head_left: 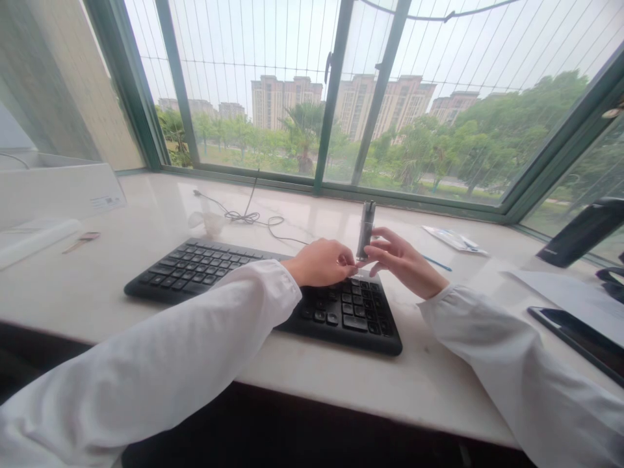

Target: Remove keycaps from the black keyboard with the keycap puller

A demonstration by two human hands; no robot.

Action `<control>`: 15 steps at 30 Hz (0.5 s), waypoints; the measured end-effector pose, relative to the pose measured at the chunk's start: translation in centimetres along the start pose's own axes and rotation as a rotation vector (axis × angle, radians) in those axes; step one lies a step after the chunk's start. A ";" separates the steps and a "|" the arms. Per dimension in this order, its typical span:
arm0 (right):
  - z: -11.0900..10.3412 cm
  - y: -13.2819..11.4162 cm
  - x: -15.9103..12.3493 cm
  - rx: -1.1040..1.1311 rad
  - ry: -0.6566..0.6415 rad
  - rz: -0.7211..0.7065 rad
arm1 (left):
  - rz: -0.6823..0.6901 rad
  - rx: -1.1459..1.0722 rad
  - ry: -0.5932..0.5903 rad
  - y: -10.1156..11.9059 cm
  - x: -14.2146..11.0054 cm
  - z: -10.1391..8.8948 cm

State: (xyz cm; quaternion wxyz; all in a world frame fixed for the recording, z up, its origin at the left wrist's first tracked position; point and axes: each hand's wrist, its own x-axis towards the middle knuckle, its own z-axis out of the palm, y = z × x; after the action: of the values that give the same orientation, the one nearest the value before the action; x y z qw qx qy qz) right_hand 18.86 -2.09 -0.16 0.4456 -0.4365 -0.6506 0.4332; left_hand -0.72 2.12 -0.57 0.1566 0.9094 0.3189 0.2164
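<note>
My left hand (pixel 322 262) and my right hand (pixel 402 260) meet above the right end of a black keyboard (pixel 219 276). Between their fingertips stands a small dark upright cylinder with a silvery top (pixel 365 229). The left hand's fingers are curled and pinch its lower end. The right hand's fingers are stretched out and touch its base from the right. Both arms wear white sleeves.
The keyboard lies on a pale stone window ledge (pixel 146 214). A thin cable (pixel 248 216) loops behind it. A white box (pixel 53 192) sits at the left, a packet and a blue pen (pixel 453 239) at the right, a dark phone (pixel 580 338) and papers at the far right.
</note>
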 end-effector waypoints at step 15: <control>0.8 0.6 0.0 -0.093 0.007 -0.104 | -0.069 -0.013 -0.002 0.4 -0.2 -0.7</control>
State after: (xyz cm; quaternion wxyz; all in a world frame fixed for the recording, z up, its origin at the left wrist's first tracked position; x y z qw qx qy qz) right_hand 18.24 -2.10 -0.87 0.4488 -0.4239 -0.6904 0.3772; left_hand -0.99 1.77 0.18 0.1701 0.8970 0.3487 0.2119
